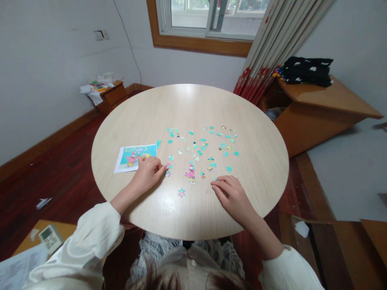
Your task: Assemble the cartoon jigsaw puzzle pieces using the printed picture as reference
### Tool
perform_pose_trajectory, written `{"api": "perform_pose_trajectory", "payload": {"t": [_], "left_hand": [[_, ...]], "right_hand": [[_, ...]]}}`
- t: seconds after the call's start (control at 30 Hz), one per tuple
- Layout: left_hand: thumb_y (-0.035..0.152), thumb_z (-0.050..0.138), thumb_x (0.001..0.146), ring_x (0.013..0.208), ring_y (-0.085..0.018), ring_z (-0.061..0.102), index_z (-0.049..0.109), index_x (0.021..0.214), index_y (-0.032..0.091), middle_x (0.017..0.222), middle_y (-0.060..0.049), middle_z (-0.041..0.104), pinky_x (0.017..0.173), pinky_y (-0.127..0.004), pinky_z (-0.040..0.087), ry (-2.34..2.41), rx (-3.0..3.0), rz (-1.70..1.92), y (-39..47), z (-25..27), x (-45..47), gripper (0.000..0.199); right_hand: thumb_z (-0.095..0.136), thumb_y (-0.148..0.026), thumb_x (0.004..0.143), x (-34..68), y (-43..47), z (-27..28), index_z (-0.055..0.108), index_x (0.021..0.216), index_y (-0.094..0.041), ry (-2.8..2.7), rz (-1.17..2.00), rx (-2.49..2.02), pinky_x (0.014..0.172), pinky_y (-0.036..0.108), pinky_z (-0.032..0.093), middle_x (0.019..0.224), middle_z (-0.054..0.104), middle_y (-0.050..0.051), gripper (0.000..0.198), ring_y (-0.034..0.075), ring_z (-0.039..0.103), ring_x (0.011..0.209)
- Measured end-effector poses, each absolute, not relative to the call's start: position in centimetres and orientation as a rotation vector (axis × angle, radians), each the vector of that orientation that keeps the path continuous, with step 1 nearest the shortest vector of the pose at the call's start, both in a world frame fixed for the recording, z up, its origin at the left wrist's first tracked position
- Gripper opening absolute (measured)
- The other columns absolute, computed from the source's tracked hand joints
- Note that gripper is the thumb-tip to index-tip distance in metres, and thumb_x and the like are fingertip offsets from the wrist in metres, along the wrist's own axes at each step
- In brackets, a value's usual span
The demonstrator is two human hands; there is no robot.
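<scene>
My left hand (147,171) overlaps the right edge of a printed cartoon picture (128,158), its fingers curled in and thumb pointing right. Beside that thumb tip lie small pink-and-teal puzzle pieces (168,174); whether one is pinched is too small to tell. My right hand (231,194) rests low over the table, fingers stretched and thumb apart, its fingertips close to a small teal piece (215,178). Between the hands sits a joined pink cartoon figure (190,173). A single pink-and-teal piece (181,193) lies nearer to me, and a small brownish piece (202,175) lies right of the figure.
Several loose teal, pale and yellow puzzle pieces (201,147) spread across the middle of the round wooden table (187,104). Beyond it are a window (208,16), a curtain (278,40) and a tilted wooden cabinet (320,117). A small remote-like device (50,238) lies at lower left.
</scene>
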State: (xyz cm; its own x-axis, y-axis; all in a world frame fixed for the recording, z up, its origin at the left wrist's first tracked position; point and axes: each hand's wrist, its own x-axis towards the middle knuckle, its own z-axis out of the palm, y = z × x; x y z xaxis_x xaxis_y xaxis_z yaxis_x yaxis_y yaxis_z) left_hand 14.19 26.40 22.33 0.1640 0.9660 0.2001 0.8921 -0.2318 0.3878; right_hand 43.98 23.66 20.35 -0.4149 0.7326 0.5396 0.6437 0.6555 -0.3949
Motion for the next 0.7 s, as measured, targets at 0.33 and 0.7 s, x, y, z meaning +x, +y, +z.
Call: {"api": "perform_pose_trajectory", "payload": {"t": [0.33,0.7], "left_hand": [[0.024,0.052,0.087,0.075,-0.018,0.054,0.050,0.069,0.019,0.076,-0.001,0.062,0.080,-0.040,0.030,1.736,2.241,0.662,25.9,22.1,14.5,0.019],[0.019,0.053,0.086,0.082,-0.019,0.057,0.053,0.076,0.019,0.083,-0.002,0.063,0.082,-0.039,0.030,1.690,2.242,0.736,25.6,22.1,15.0,0.010]], "right_hand": [[0.051,-0.020,0.092,44.2,24.0,20.6,0.068,0.090,-0.021,-2.167,0.227,-1.104,0.075,0.038,0.046,0.087,0.065,0.007,0.017,0.021,0.060,0.084],[0.051,-0.019,0.091,45.1,27.6,20.5,0.069,0.095,-0.019,-2.272,0.199,-1.188,0.075,0.040,0.046,0.093,0.064,0.009,0.019,0.023,0.058,0.086]]}}
